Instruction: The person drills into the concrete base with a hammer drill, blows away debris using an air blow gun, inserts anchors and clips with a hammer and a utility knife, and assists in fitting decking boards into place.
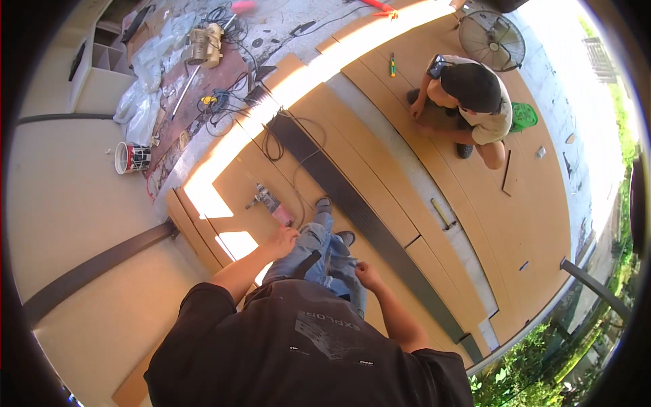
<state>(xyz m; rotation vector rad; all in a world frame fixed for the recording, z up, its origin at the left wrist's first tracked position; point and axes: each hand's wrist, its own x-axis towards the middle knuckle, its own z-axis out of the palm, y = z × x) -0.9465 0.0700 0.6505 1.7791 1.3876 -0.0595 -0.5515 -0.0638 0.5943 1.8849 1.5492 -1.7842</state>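
My left hand (283,241) is closed at the left thigh of my blue jeans (308,243), its fingertips at the cloth. On the other side, my right hand (368,276) has its fingers curled at the edge of the right jeans leg. Just beyond my left hand lies a power drill (273,205) with a pinkish-red body, its cord trailing over the boards. My shoes stand beside a long dark brown board (352,220) set among tan floor boards (380,180).
A person (471,102) in a dark cap squats at the far right, near a floor fan (493,41) and a green container (523,117). A hammer-like tool (444,214) lies in the gap between boards. At left stand a bucket (132,157) and a beige machine (205,45) among cords and plastic sheeting.
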